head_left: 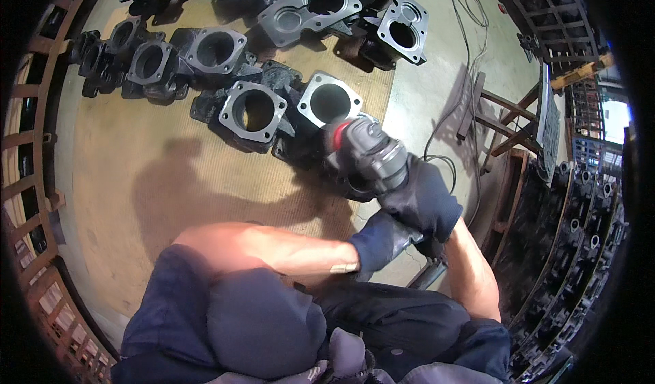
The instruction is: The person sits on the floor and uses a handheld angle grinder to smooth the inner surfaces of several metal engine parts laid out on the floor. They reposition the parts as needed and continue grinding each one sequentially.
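Note:
Both of my hands wear dark gloves and are closed on a grey angle grinder (374, 150). My right hand (431, 203) grips it just behind the head, while my left hand (383, 242) is wrapped round its rear part, lower down. A red ring shows at the grinder's front, where the disc is blurred. The grinder's head is over the near right side of a dark metal casting with a bright square flange (310, 101). Whether the disc touches metal is hidden. Close on the left stands a similar casting with a round bore (233, 114).
More castings (150, 63) stand in rows farther off on a tan sheet (123, 152). A cable (456, 104) runs over the floor at right, near a brown metal stand (501, 124). Stacked racks of dark parts (566, 261) line the right; a slatted crate (31, 145) borders the left.

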Motion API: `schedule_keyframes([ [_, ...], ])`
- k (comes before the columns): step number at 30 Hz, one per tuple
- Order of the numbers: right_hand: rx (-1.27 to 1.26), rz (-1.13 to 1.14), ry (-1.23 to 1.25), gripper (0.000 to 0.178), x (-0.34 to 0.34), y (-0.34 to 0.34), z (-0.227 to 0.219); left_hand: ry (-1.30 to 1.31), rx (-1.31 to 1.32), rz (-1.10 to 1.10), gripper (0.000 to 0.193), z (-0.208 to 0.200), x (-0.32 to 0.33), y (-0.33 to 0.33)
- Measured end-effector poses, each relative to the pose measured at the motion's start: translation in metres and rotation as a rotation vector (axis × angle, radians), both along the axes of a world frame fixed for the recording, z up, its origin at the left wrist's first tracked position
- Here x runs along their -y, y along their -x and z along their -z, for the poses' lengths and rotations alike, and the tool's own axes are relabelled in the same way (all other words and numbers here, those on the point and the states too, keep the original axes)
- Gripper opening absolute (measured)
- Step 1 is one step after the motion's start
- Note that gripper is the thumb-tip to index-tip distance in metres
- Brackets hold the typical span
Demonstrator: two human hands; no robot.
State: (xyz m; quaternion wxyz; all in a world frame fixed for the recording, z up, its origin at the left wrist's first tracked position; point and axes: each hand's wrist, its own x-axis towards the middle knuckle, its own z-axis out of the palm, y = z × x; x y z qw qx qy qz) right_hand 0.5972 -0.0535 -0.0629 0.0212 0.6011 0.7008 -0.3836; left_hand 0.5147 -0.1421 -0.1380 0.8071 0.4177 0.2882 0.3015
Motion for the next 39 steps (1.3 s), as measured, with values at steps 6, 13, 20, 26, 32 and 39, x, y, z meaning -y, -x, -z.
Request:
schedule_keyframes([
  [6,-0.011,0.067,-0.111,0.043,-0.017,-0.01,0.009,-0.051,-0.015,0.051,0.033,-0.008,-0.04,0.005],
  [13,0.008,0.107,0.17,0.055,0.015,0.002,-0.002,-0.066,-0.041,0.077,0.023,-0.019,0.006,0.024],
  [20,0.117,0.128,0.147,0.056,0.003,0.012,-0.014,0.129,0.058,0.004,0.025,-0.014,-0.003,0.014],
  [26,0.11,0.046,0.08,0.053,-0.018,0.029,-0.011,0.124,0.082,-0.061,0.036,0.006,-0.016,0.012],
  [32,0.053,-0.015,-0.016,0.047,-0.059,0.061,-0.006,0.012,0.034,-0.218,0.035,0.018,-0.051,0.037],
  [39,0.02,-0.105,-0.125,0.04,-0.067,0.062,0.002,0.062,0.107,-0.312,0.032,0.018,-0.065,0.038],
])
